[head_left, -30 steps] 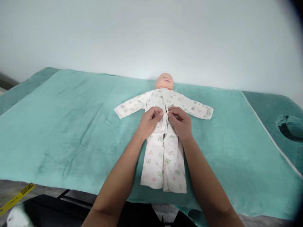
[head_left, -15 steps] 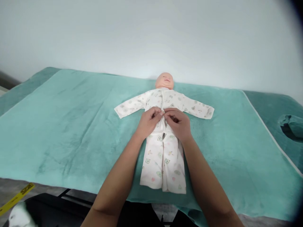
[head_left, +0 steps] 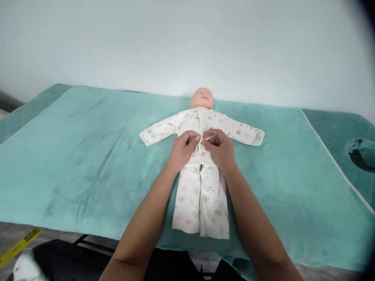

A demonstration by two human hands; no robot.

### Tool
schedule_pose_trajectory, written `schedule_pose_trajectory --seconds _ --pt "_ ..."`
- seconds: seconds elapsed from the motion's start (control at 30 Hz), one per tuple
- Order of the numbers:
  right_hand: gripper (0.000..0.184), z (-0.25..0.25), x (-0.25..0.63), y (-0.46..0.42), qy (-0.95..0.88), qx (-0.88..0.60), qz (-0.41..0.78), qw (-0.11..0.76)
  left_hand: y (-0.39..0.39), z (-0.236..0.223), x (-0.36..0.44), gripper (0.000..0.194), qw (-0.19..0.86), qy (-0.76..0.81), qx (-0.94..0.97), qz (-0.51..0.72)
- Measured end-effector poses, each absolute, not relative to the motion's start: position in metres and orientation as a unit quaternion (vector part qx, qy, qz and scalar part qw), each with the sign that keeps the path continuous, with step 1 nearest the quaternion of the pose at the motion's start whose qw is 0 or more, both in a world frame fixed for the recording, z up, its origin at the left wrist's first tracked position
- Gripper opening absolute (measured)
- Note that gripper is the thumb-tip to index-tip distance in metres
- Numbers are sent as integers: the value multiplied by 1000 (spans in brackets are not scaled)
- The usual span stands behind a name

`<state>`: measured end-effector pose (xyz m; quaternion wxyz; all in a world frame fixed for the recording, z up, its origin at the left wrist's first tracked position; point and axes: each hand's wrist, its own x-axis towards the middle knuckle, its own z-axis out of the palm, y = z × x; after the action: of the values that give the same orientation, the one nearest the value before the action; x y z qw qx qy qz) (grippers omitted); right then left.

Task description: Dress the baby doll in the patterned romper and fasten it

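Note:
A baby doll (head_left: 202,98) lies on its back, head toward the wall, dressed in a white printed baby shirt (head_left: 190,120) and matching trousers (head_left: 187,203). The shirt's sleeves spread out to both sides. At the middle of the shirt front, my left hand (head_left: 184,147) pinches one edge of the opening between thumb and fingers. Facing it, my right hand (head_left: 219,148) pinches the other edge, its fingertips close to the left ones. Whatever fastener lies between the fingertips is too small to make out.
A green cloth (head_left: 88,156) with a white edge line covers the bed, which meets a pale wall (head_left: 175,43) behind. A hole (head_left: 363,155) shows in the bed at the right. Below left are a black seat (head_left: 67,259) and yellow floor tape (head_left: 20,246).
The fingertips have shifted slightly, and the right ones have drawn a little apart from the left. Both hands stay at the shirt front. The view has moved a touch.

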<state>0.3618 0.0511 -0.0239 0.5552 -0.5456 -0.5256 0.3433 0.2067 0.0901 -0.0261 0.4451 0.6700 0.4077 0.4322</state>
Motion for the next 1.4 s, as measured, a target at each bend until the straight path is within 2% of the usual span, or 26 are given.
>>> schedule_pose_trajectory --seconds 0.43,1.03,1.3,1.4 --pt "19 -25 358 51 -568 -568 268 532 87 -23 209 21 440 394 669 452" --pt "24 -29 363 50 -546 -520 346 559 91 -23 206 16 402 362 711 449" --pt "21 -28 362 50 -544 -540 337 547 89 -30 207 14 490 379 633 465" --pt "16 -27 360 50 -532 -548 332 554 88 -26 207 18 477 380 652 450"
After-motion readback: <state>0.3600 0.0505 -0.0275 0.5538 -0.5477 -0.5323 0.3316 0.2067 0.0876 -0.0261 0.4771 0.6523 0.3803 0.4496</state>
